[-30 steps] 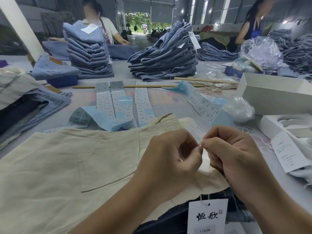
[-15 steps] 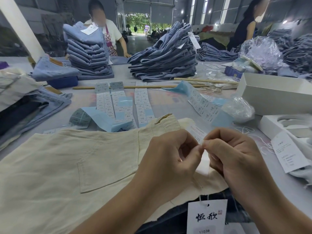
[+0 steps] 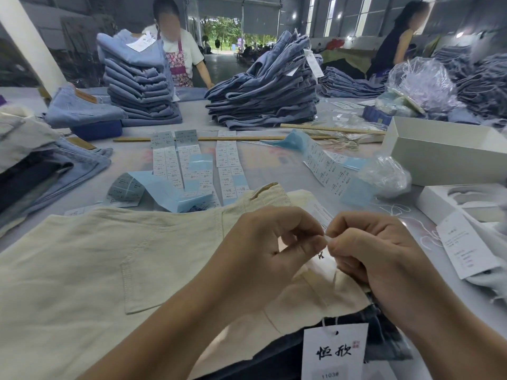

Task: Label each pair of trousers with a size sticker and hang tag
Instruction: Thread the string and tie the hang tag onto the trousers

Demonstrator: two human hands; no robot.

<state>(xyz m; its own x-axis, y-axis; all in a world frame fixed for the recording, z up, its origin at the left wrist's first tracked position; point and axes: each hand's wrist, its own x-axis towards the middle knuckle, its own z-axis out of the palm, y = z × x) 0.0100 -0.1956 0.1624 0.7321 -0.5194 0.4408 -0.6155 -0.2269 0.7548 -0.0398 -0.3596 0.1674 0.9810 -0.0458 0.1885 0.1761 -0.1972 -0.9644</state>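
Nearest, both hands have barely shifted: left hand [image 3: 270,244] and right hand [image 3: 369,246] still pinch the hang tag's string [image 3: 327,237] fingertip to fingertip over the cream trousers [image 3: 109,270]; tying seems unfinished. Sticker strips [image 3: 227,168] lie farther on the tabletop [image 3: 274,165].

Cream trousers [image 3: 115,264] lie flat, back pocket up; white hang tag [image 3: 333,351] rests on dark trousers [image 3: 277,359]

cream trousers [image 3: 96,270], blue denim stacks [image 3: 263,105], white hang tag [image 3: 333,352] black lettering
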